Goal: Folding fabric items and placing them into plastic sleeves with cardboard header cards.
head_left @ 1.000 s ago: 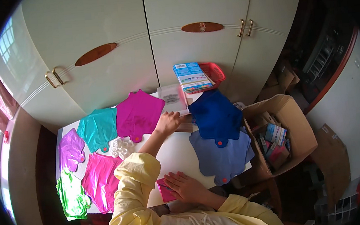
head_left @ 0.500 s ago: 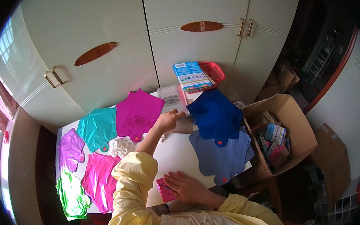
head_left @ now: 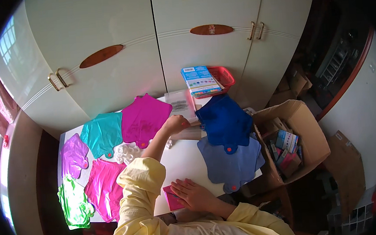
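Left hand (head_left: 176, 124) stretched up to mid-frame, fingers curled onto the lower edge of a clear plastic packet (head_left: 181, 105), flat, glossy, rectangular, lying just above centre between magenta foil balloon (head_left: 144, 118) and dark blue foil balloon (head_left: 223, 121). Right hand (head_left: 194, 194) flat and spread at lower centre, palm down on small pink square piece (head_left: 172, 198), gripping nothing. Deflated, shiny, crinkled foil shapes spread over white table (head_left: 182, 157): teal (head_left: 102, 134), purple (head_left: 72, 155), green (head_left: 73, 204), periwinkle (head_left: 231, 162). Red mesh basket (head_left: 224, 75) at upper right of table

left hand (head_left: 176, 123) lifted a little off the white table (head_left: 186, 157), drawn nearer the clear packet (head_left: 181, 105)
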Tool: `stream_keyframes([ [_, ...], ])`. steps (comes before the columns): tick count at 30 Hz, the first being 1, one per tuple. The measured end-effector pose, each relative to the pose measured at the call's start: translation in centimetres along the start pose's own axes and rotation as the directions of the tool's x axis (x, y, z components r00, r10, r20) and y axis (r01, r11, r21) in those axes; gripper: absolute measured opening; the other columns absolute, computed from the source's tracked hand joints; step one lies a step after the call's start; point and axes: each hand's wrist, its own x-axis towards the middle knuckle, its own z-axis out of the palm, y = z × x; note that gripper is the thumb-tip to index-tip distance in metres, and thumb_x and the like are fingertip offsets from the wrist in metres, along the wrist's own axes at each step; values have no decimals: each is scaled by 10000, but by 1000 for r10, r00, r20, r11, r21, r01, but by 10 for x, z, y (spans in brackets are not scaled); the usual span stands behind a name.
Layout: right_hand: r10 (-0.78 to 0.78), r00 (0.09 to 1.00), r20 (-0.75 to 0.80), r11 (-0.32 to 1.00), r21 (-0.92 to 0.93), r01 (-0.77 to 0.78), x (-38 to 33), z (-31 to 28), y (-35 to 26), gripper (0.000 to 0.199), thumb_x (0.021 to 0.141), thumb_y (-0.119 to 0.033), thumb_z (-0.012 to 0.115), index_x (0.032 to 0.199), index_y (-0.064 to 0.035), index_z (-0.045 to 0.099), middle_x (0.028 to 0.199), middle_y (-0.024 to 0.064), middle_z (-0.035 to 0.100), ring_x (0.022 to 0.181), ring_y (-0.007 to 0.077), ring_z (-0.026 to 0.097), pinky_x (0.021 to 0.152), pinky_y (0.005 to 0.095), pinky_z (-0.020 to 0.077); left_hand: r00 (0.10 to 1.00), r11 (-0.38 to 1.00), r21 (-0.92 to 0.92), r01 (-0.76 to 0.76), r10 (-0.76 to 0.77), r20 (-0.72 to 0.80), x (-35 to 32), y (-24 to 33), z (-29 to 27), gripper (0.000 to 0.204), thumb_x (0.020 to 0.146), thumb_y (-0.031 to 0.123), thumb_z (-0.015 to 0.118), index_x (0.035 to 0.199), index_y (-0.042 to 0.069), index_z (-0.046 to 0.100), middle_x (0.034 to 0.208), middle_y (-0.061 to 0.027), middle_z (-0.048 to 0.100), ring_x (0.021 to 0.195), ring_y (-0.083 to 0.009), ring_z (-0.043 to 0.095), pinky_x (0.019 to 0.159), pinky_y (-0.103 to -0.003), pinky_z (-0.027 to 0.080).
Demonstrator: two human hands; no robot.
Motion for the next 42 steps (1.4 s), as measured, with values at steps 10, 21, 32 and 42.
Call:
stream_keyframes([
  [10, 9, 1000, 3, 1000, 14, -9, 0, -1, 0, 510, 899, -286, 459, 1325, -14, 384, 1389, 123, 378, 1294, 257, 343, 1072, 416, 248, 997, 997, 16, 73, -73, 37, 6, 6, -8, 189, 799, 168, 556, 915, 113, 694, 932, -104, 663, 853, -321, 617, 756, -400, 492],
  [21, 4, 1000, 3, 1000, 20, -4, 0, -4, -1, 506, 904, -277, 450, 1330, -14, 377, 1391, 124, 374, 1295, 257, 342, 1076, 411, 245, 999, 918, 397, 8, -22, 32, 9, 20, 4, 191, 766, 13, 493, 902, 9, 627, 1057, -161, 563, 904, -354, 612, 764, -413, 508],
  [32, 0, 1000, -14, 1000, 23, 1, 0, -1, 0, 501, 894, -264, 459, 1322, -14, 387, 1383, 127, 384, 1285, 262, 354, 1072, 421, 250, 956, 928, 371, 3, 106, -273, -9, 39, -16, 101, 736, 207, 647, 741, 116, 691, 996, -27, 525, 1002, -222, 486, 785, -366, 452],
  [42, 10, 1000, -29, 1000, 25, -10, -1, -1, -2, 479, 909, -282, 440, 1303, -11, 415, 1376, 128, 397, 1283, 263, 358, 1074, 421, 247, 928, 928, 373, -31, 165, -334, -21, 58, -39, 114, 718, 259, 681, 763, 159, 710, 825, 18, 592, 908, -180, 514, 740, -348, 379],
])
